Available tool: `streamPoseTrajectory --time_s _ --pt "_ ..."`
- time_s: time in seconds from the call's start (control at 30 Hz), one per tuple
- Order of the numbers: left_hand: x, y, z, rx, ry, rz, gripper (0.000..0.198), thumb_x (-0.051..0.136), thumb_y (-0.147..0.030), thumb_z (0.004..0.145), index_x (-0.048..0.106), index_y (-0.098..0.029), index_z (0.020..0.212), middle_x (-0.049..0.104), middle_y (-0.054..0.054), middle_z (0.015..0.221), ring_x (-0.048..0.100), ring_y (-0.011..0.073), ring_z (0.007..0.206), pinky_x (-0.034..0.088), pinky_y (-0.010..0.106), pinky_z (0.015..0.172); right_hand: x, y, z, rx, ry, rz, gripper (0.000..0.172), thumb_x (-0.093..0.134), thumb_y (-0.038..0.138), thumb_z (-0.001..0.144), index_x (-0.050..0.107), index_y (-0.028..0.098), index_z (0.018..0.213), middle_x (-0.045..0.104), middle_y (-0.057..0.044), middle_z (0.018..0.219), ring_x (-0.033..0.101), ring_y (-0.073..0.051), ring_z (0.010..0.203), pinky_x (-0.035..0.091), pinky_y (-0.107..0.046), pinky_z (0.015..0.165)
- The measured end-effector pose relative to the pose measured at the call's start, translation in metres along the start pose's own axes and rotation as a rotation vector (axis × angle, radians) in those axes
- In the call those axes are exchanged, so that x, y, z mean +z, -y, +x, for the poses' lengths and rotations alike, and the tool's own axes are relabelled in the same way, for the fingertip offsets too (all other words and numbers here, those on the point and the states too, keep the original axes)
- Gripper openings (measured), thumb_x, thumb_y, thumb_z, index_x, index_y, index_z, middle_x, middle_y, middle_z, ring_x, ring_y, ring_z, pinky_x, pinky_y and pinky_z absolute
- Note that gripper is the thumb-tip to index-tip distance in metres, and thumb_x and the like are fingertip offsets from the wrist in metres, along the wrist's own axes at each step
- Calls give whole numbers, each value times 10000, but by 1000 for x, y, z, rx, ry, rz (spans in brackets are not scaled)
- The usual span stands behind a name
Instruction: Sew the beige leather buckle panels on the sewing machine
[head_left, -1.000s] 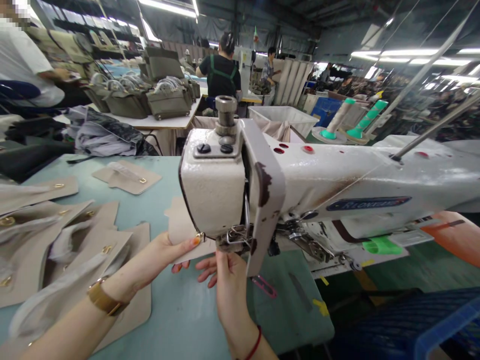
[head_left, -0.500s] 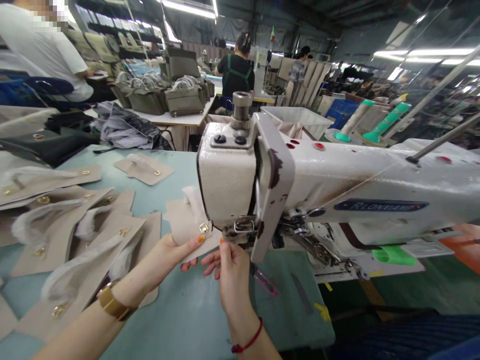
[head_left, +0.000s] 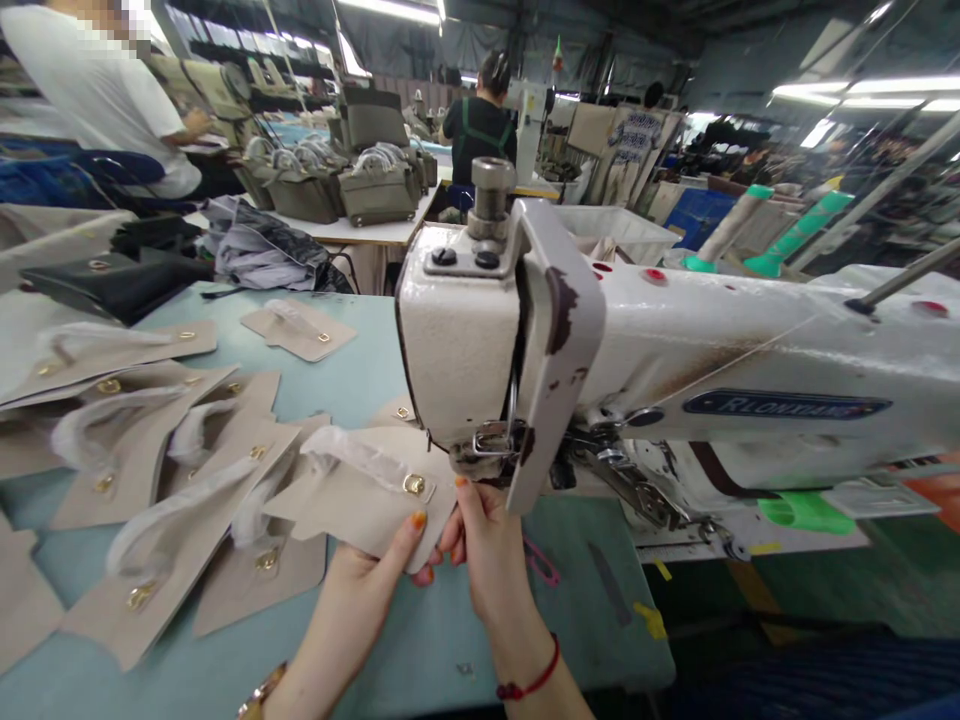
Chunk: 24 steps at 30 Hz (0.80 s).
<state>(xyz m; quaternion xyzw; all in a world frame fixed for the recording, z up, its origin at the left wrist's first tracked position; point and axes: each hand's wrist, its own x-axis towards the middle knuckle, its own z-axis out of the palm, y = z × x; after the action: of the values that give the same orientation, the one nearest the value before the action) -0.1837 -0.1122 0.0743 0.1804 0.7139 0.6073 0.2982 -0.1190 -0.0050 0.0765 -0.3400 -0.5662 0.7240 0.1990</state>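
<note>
A beige leather piece [head_left: 360,500] with a gold clasp and a white wrapped strip lies in front of the white sewing machine [head_left: 525,330]. My left hand [head_left: 382,570] grips its near edge, thumb on top. My right hand [head_left: 487,545] is closed on the piece's right edge, just below the machine's presser foot [head_left: 484,455]. A red cord bracelet circles my right wrist.
Several more beige pieces [head_left: 187,480] with gold clasps lie spread on the light blue table [head_left: 360,360] to the left. A black bag [head_left: 112,285] sits at far left. Other people work at tables behind. Thread cones [head_left: 787,235] stand behind the machine.
The leather piece has come out from under the machine head toward me and to the left. Both hands shifted with it, my left hand lower now.
</note>
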Motion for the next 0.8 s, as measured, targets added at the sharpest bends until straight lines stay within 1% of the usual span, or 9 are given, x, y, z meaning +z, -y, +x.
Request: streamPoseTrajectory --time_s 0.13,0.23,0.33,0.4,0.47,0.53,0.63,0.7,0.8 --pt "17 12 -15 -33 -78 -41 370 611 -496 793 677 -165 642 700 50 624 647 205 595 546 289 610 -15 2 3 10 49 -87 555 429 443 901 429 163 421 415 26 346 333 -51 317 244 -163 372" --pt "32 19 -23 -100 -81 -98 396 598 -550 789 696 -170 732 721 71 671 667 229 614 571 338 655 -27 8 7 -22 83 -199 560 444 445 901 409 165 418 377 40 346 323 -49 332 255 -170 406" --pt "48 26 -27 -127 -69 -124 450 563 -615 784 688 -188 723 723 90 688 674 254 654 574 367 684 -36 18 9 -62 131 -327 559 445 446 910 397 166 429 363 48 356 317 -48 347 273 -174 441" --pt "56 30 -30 -130 -34 -141 505 527 -665 775 691 -194 696 728 105 709 674 261 658 569 374 685 -41 24 8 -83 160 -390 565 431 450 921 386 168 434 360 46 364 331 -52 359 284 -177 454" --pt "57 32 -37 -146 91 -142 588 449 -712 785 694 -192 659 726 121 692 674 255 635 561 363 656 -47 25 2 -102 197 -451 569 407 456 936 390 168 445 379 37 379 372 -63 380 303 -179 467" --pt "48 27 -47 -138 287 -90 633 369 -723 810 696 -195 690 713 118 635 657 230 559 539 330 556 -58 18 -8 -126 188 -532 543 375 445 955 450 166 495 440 22 419 434 -82 415 330 -186 484" --pt "13 -1 -47 39 517 162 507 382 -616 872 690 -224 782 693 69 594 606 175 462 479 273 462 -88 -9 -25 -230 -9 -711 378 386 384 959 630 163 772 620 -33 660 581 -138 608 420 -214 587" --pt "-15 -29 -24 195 446 369 389 394 -469 922 679 -240 790 700 36 679 612 146 481 484 257 511 -109 -34 -34 -319 -131 -882 275 430 328 939 643 179 1030 659 -77 931 620 -189 838 468 -261 736" --pt "-39 -64 43 463 171 721 237 439 -309 901 634 -223 1005 699 56 866 638 199 735 487 298 665 -128 -68 -39 -437 -177 -1182 267 537 245 875 629 205 1122 624 -91 1080 587 -244 970 469 -340 833"
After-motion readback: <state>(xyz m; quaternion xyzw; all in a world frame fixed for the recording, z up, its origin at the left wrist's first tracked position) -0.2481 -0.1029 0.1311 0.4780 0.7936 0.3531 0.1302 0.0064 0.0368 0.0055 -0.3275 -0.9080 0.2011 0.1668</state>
